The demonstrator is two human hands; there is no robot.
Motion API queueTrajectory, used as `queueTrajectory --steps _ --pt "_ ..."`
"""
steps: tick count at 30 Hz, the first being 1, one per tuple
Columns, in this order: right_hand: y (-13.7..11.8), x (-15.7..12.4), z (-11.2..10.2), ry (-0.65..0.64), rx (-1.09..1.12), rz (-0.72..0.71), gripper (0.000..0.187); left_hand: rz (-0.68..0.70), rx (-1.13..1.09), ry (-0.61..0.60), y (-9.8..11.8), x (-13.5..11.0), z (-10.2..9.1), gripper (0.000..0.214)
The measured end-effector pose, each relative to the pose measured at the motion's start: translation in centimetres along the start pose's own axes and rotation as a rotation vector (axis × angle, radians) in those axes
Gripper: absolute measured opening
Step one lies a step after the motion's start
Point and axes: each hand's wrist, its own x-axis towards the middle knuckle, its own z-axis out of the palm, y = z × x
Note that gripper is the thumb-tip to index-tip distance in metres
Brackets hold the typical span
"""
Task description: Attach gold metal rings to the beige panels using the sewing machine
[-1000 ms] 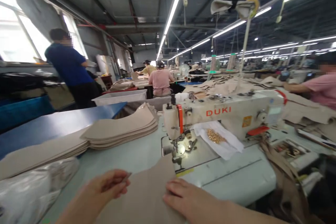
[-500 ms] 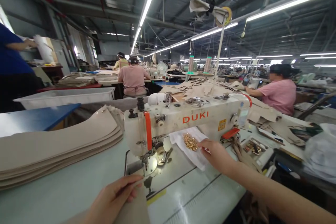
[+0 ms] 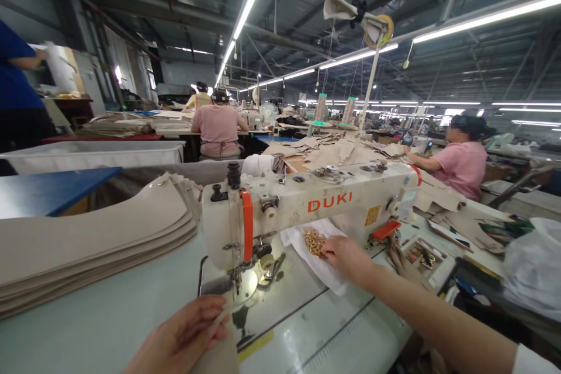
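My right hand [image 3: 346, 254] curls into the gold rings [image 3: 313, 241] at its fingertips. Gripped one? Can't tell. My left hand [image 3: 184, 339] pinches the beige piece [image 3: 219, 357], just short of the sewing machine [image 3: 324, 201], not yet fed in.

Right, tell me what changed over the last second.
The right hand left the beige fabric piece and reached out to the gold rings on the white cloth by the sewing machine; its fingers now touch them. The left hand still holds the fabric piece; the stack of cut pieces stayed put.

Right hand [image 3: 346, 254] outstretched, left hand [image 3: 184, 339] curled.
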Motion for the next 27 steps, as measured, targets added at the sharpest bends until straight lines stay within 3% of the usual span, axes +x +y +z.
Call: queueTrajectory --steps 3,5,9,12,16,20,27 --pt "-0.1 -0.5 -0.4 0.060 0.102 0.039 0.024 -0.011 -0.111 -0.088 -0.5 0.3 -0.2 0.048" --pt "-0.5 -1.1 -0.7 0.104 0.188 0.052 0.024 -0.004 -0.102 -0.075 -0.5 0.1 -0.2 0.043" --pt "-2.6 -2.6 -0.9 0.135 0.400 0.038 0.018 0.133 0.160 -0.028 0.5 -1.2 0.3 0.023" --pt "-5.7 -3.5 0.3 0.066 0.795 0.000 0.015 0.249 0.321 -0.021 1.3 -2.4 1.0 0.018" --pt "-10.5 -3.5 3.0 -0.126 1.217 0.030 0.011 0.319 0.265 0.039 1.4 -3.5 1.6 0.014" --pt "-13.6 -2.8 5.2 -0.200 1.280 0.114 0.013 0.318 0.205 0.153 1.4 -4.2 1.4 0.010" --pt "-14.8 -2.2 6.8 -0.147 1.411 0.100 0.030 0.266 0.213 0.336 1.6 -4.0 1.4 0.007"
